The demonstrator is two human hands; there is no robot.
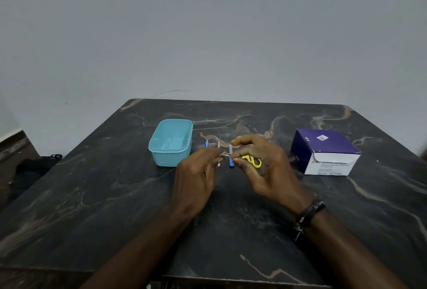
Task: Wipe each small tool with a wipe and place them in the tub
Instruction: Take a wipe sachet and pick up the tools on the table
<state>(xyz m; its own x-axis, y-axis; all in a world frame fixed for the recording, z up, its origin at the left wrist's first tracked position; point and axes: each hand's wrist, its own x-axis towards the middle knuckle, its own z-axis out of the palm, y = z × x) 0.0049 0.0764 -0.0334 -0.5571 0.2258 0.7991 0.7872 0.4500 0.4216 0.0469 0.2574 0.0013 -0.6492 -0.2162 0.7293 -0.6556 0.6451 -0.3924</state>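
Note:
My right hand [265,166] grips small yellow-handled scissors [254,161] above the middle of the dark marble table [115,207]. Its metal blades point left, and the fingertips of my left hand [198,173] pinch at the blade tips; whether a wipe lies between the fingers is too small to tell. A light blue tub [171,143] stands open just left of my hands. On the table behind the hands lie a blue-handled tool [231,161], a thin pale tool [218,147] and a short blue tool [206,143].
A purple and white box of wipes [323,152] stands at the right. A dark bag [34,166] lies on the floor off the table's left edge. A grey wall runs behind the table.

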